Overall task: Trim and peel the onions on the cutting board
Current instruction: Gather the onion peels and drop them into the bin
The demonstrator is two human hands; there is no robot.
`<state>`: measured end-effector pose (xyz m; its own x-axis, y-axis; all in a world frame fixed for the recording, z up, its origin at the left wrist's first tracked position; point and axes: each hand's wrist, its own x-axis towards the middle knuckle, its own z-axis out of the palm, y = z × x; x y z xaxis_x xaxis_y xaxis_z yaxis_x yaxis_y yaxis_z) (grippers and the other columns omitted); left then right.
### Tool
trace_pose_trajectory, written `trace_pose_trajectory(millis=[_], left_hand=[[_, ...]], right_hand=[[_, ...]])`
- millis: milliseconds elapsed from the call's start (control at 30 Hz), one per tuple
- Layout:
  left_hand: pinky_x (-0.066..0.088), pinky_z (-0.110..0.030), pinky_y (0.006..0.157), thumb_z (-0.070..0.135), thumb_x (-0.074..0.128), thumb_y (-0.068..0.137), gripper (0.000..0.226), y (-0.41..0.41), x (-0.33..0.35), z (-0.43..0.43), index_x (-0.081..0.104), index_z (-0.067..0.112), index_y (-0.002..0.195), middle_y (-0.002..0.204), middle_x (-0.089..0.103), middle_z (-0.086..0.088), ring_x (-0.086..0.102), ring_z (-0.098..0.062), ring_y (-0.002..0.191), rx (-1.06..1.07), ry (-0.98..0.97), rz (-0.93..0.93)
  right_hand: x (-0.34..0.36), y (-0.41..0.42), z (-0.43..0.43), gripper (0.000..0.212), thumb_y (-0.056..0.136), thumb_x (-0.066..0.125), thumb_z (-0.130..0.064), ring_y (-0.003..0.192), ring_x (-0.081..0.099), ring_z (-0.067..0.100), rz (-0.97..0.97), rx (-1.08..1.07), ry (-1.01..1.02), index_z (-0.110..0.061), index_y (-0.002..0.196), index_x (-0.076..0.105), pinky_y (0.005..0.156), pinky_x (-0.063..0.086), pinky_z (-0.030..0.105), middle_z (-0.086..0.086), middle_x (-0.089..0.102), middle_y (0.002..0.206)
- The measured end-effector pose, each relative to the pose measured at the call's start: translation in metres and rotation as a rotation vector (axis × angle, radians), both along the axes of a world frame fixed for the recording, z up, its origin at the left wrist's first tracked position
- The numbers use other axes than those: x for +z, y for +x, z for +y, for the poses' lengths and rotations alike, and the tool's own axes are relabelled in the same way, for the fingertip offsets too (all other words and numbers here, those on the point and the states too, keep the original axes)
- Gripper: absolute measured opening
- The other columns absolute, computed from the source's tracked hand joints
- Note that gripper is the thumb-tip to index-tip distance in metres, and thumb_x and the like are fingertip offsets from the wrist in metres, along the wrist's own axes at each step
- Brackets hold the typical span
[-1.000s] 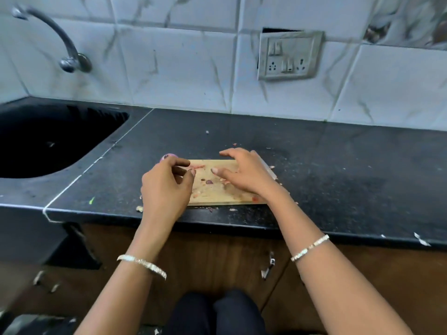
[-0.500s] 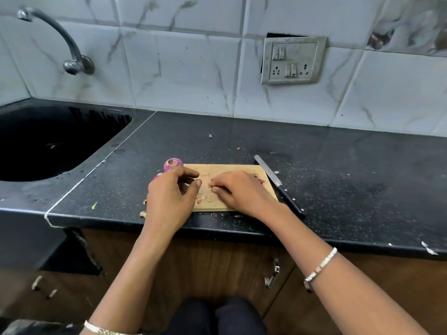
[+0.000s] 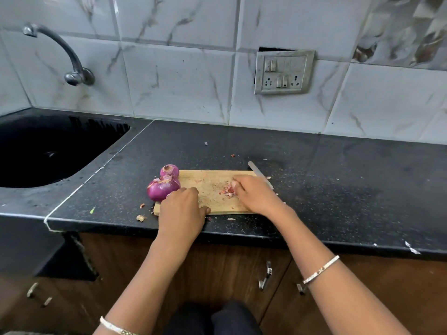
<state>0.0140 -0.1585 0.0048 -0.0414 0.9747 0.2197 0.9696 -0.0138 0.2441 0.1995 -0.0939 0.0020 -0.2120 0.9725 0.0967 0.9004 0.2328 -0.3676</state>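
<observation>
Two purple onions stand at the left end of the wooden cutting board (image 3: 212,204): a small onion (image 3: 169,170) at the far corner and a larger onion (image 3: 162,189) just in front of it. My left hand (image 3: 181,210) rests palm down on the board's near left part, its knuckles against the larger onion. Its fingers are curled under, and what they hold is hidden. My right hand (image 3: 255,194) lies on the right half, fingertips curled on a small heap of onion peel scraps (image 3: 227,190). A knife (image 3: 259,174) lies beyond the right hand, partly hidden.
The board sits near the front edge of a black counter (image 3: 338,189). A black sink (image 3: 48,151) with a wall tap (image 3: 72,59) is at the left. Loose peel bits (image 3: 140,217) lie on the counter by the board. A socket plate (image 3: 283,72) is on the tiled wall.
My right hand has slid right across the board, away from the left hand, onto the peel scraps. My left hand has drawn back toward the near edge, uncovering both onions.
</observation>
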Motion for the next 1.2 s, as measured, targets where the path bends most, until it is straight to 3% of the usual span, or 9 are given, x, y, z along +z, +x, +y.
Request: trace_pose_trajectory(millis=[233, 367, 467, 633, 700, 800, 867, 1067, 1200], left_hand=[[0.048, -0.038, 0.098, 0.032, 0.076, 0.091, 0.054, -0.005, -0.002, -0.007, 0.059, 0.022, 0.142, 0.133, 0.068, 0.000, 0.060, -0.023, 0.125, -0.026, 0.064, -0.219], [0.048, -0.033, 0.098, 0.019, 0.081, 0.086, 0.047, -0.010, -0.004, -0.010, 0.067, 0.020, 0.131, 0.123, 0.072, 0.003, 0.066, -0.017, 0.116, -0.019, 0.135, -0.426], [0.053, -0.037, 0.095, 0.010, 0.082, 0.083, 0.039, -0.017, -0.007, -0.010, 0.072, 0.020, 0.120, 0.107, 0.074, 0.004, 0.069, -0.015, 0.100, 0.022, 0.198, -0.525], [0.051, -0.031, 0.089, 0.005, 0.082, 0.080, 0.035, -0.028, -0.010, -0.015, 0.075, 0.022, 0.109, 0.086, 0.065, 0.015, 0.067, -0.012, 0.089, 0.086, 0.233, -0.593], [0.055, -0.036, 0.090, 0.004, 0.084, 0.078, 0.036, -0.033, -0.011, -0.016, 0.075, 0.023, 0.107, 0.082, 0.065, 0.016, 0.068, -0.014, 0.085, 0.094, 0.205, -0.620], [0.056, -0.034, 0.086, 0.007, 0.087, 0.075, 0.035, -0.038, -0.012, -0.018, 0.075, 0.024, 0.102, 0.077, 0.067, 0.013, 0.066, -0.009, 0.077, 0.100, 0.155, -0.657], [0.057, -0.036, 0.085, 0.009, 0.089, 0.073, 0.032, -0.039, -0.014, -0.019, 0.073, 0.026, 0.095, 0.074, 0.068, 0.011, 0.067, -0.007, 0.075, 0.098, 0.130, -0.675], [0.060, -0.044, 0.083, 0.014, 0.093, 0.072, 0.028, -0.039, -0.022, -0.018, 0.070, 0.026, 0.083, 0.064, 0.071, 0.009, 0.073, -0.016, 0.067, 0.067, 0.023, -0.760], [0.064, -0.038, 0.073, 0.013, 0.091, 0.075, 0.025, -0.044, -0.023, -0.018, 0.072, 0.022, 0.088, 0.070, 0.074, 0.000, 0.073, -0.013, 0.057, 0.050, -0.015, -0.822]], right_hand=[[0.001, -0.012, -0.018, 0.041, 0.109, 0.039, -0.018, 0.127, 0.056, 0.015, 0.212, 0.125, -0.017, -0.015, 0.148, 0.050, 0.112, 0.037, 0.031, 0.000, 0.059, 0.143], [0.022, -0.001, -0.006, 0.043, 0.104, 0.040, -0.006, 0.123, 0.059, 0.011, 0.337, -0.019, 0.098, -0.016, 0.143, 0.057, 0.110, 0.044, 0.032, -0.001, 0.063, 0.139], [0.020, -0.011, 0.001, 0.041, 0.109, 0.042, -0.025, 0.132, 0.050, 0.010, 0.268, 0.020, -0.023, -0.016, 0.148, 0.050, 0.111, 0.037, 0.032, -0.004, 0.067, 0.126], [-0.003, -0.047, 0.007, 0.059, 0.109, 0.031, -0.048, 0.149, 0.035, 0.023, -0.004, 0.233, -0.047, -0.011, 0.153, 0.041, 0.121, 0.028, 0.043, 0.007, 0.039, 0.160], [-0.005, -0.055, 0.007, 0.050, 0.109, 0.035, -0.045, 0.137, 0.049, 0.022, 0.055, 0.297, -0.018, -0.014, 0.143, 0.056, 0.112, 0.038, 0.041, 0.005, 0.056, 0.148], [-0.002, -0.055, 0.005, 0.031, 0.104, 0.054, -0.038, 0.080, 0.063, 0.006, 0.226, 0.315, 0.037, -0.021, 0.113, 0.078, 0.075, 0.047, 0.032, -0.010, 0.075, 0.091], [0.005, -0.054, 0.011, 0.023, 0.099, 0.063, -0.033, 0.074, 0.063, 0.000, 0.280, 0.262, 0.120, -0.020, 0.108, 0.080, 0.077, 0.052, 0.031, -0.013, 0.074, 0.084], [0.004, -0.074, 0.015, 0.042, 0.099, 0.061, -0.035, 0.126, 0.061, 0.022, 0.032, 0.383, 0.029, -0.022, 0.138, 0.063, 0.104, 0.047, 0.034, 0.001, 0.066, 0.137], [-0.008, -0.065, -0.003, 0.035, 0.095, 0.066, -0.032, 0.127, 0.061, 0.013, 0.094, 0.420, 0.129, -0.020, 0.127, 0.072, 0.108, 0.047, 0.035, -0.001, 0.068, 0.131]])
